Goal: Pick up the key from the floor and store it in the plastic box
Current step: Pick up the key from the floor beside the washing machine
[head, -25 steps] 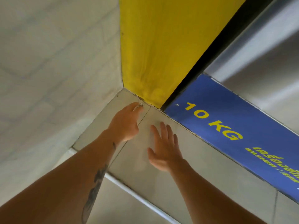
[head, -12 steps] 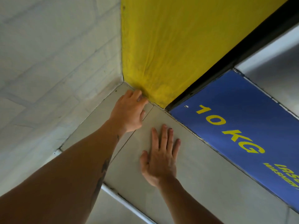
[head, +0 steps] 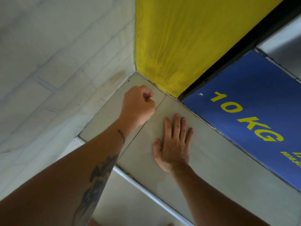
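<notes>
My left hand (head: 137,106) is curled into a fist above the grey floor tile (head: 104,118) in the corner. A small metal key (head: 148,99) peeks out between its thumb and fingers. My right hand (head: 173,144) lies flat on the tile beside it, fingers spread and pointing toward the corner, holding nothing. No plastic box is in view.
A white brick wall (head: 57,70) stands on the left and a yellow wall (head: 175,43) straight ahead. A blue panel marked "10 KG" (head: 244,115) runs along the right. A white step edge (head: 146,193) crosses the floor below my arms.
My left hand reached into the corner by the yellow wall, closed on the key and drew back a little into a fist. My right hand stayed flat on the tile.
</notes>
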The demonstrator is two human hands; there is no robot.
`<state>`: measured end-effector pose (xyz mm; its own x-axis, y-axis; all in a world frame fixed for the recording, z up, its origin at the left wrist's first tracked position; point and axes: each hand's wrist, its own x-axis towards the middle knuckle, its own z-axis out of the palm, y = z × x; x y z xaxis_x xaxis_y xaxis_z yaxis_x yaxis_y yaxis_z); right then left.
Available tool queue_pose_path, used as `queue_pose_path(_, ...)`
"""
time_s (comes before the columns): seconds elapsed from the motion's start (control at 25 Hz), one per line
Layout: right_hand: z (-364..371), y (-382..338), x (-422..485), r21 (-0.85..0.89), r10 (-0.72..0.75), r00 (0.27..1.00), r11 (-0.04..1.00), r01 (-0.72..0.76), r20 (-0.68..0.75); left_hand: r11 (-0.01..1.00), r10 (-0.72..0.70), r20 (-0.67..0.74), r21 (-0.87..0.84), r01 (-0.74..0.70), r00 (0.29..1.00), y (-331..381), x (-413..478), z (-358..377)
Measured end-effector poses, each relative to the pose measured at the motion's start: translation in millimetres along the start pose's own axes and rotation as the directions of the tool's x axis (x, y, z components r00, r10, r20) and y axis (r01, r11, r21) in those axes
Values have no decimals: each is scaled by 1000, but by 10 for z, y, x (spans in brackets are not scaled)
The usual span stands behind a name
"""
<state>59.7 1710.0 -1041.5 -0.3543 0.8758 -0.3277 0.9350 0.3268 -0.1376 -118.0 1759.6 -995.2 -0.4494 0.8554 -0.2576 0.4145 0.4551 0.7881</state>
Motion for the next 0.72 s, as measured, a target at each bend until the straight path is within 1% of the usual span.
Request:
queue_pose_path(0.04, -83, 10, -2, -15, -6, 997, 1000, 8, 75, 954, -181, 55, -233, 189, 982, 61, -109, -75)
queue_pose_path(0.08, -166, 27, 12, -38, -15, 987, 999, 21, 158, 822, -323, 140, -448, 351, 936, 111, -226, -162)
queue_pose_path(0.12, -260, 49, 44, -52, -18, 971, 998, 31, 237, 676, -427, 220, -567, 472, 877, 134, -351, -265)
queue_pose_path(0.16, -403, 55, 71, -44, -15, 951, 999, 30, 309, 573, -492, 277, -611, 546, 826, 164, -503, -396)
queue_pose_path(0.2, -570, 38, 75, -27, -4, 928, 1000, 15, 372, 515, -534, 307, -621, 591, 788, 196, -660, -545)
queue_pose_path(0.28, -909, -84, -16, -7, 19, 903, 1000, -18, 430, 439, -585, 320, -647, 623, 745, 353, -940, -890)
queue_pose_path(0.36, -1281, -306, -244, 63, -10, 910, 998, -17, 415, 408, -622, 304, -660, 631, 721, 586, -1194, -1262)
queue_pose_path(0.44, -1683, -565, -537, 177, -60, 927, 984, -7, 371, 394, -619, 302, -680, 619, 725, 851, -1441, -1628)
queue_pose_path(0.56, -2442, -921, -948, 269, -119, 931, 963, 23, 344, 304, -614, 324, -745, 594, 720, 1321, -1867, -2191)
queue_pose_path(0.64, -2977, -1120, -1259, 276, -141, 934, 960, 48, 328, 285, -583, 331, -772, 568, 742, 1704, -2232, -2556)
queue_pose_path(0.72, -3485, -1262, -1580, 273, -188, 937, 956, 107, 294, 319, -529, 315, -787, 529, 788, 2078, -2617, -2854)
